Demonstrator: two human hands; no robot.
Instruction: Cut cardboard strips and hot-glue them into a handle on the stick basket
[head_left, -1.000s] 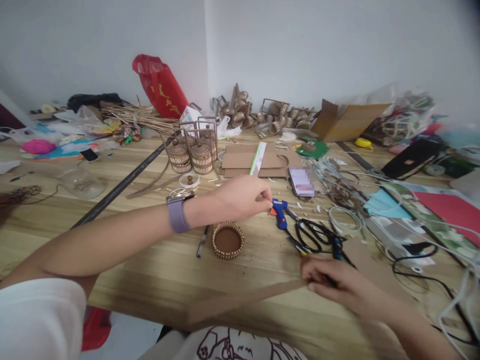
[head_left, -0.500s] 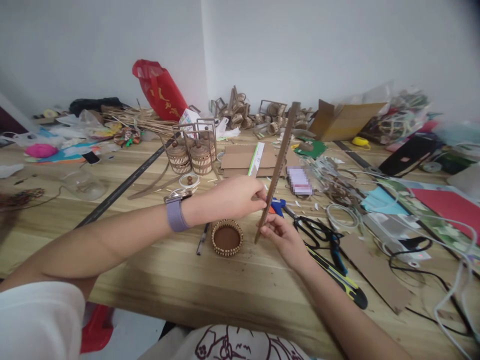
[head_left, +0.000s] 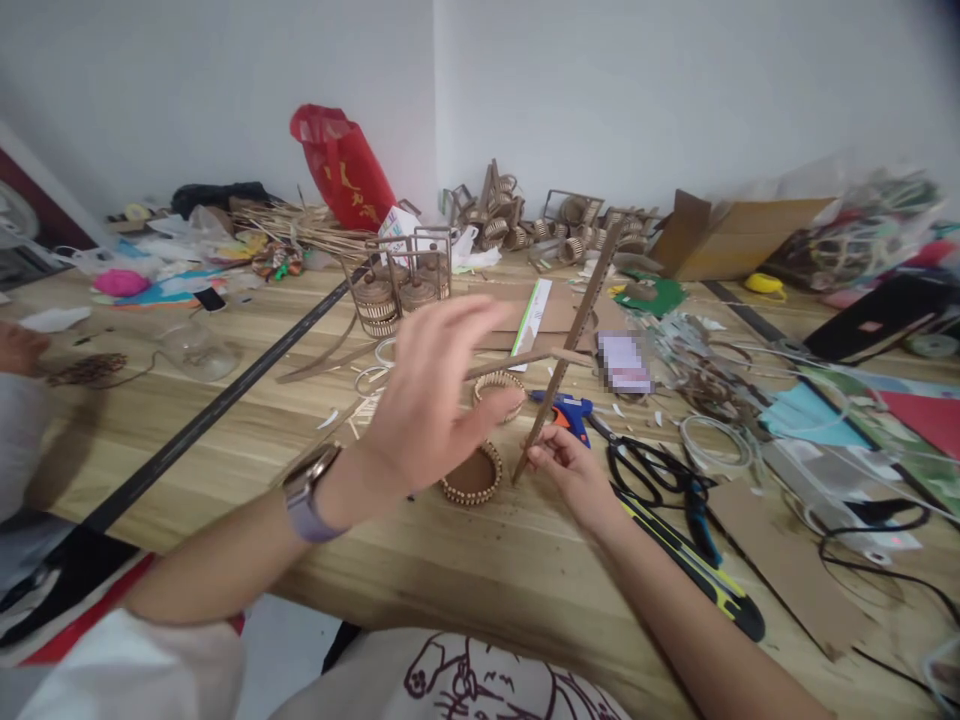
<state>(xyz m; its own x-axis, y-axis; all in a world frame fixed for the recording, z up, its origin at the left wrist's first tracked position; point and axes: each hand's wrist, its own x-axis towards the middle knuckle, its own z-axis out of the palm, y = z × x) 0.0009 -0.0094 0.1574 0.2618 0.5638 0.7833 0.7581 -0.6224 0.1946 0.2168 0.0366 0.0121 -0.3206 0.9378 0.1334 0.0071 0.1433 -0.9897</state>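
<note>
The right hand [head_left: 574, 475] has its thumb and fingers together on a brown strip [head_left: 586, 308], pinching it near the lower end. The strip stands up at a slant, its top leaning to the right and away from the person; its lower end is just beside the near basket [head_left: 472, 496], on the right of it. Whether this end touches the table [head_left: 480, 580], I cannot tell.

The left hand [head_left: 431, 390] is in the air above the left part of the near basket, thumb and fingers apart; it is somewhat blurred, and I see nothing in its grasp. Beyond are a second basket [head_left: 501, 379] and another strip [head_left: 525, 362], which seems to cross behind the upright one. The glue gun [head_left: 574, 412] lies close to the right hand.

The strip looks like cardboard (small dark marks run along one edge), so I judge it light, rather stiff in its length, but easy to crease if pressed hard. It should not be slippery. A soft pinch on the flat faces is proper; held so low, the long free part may sway, and a second hold nearer the top would steady it.
</note>
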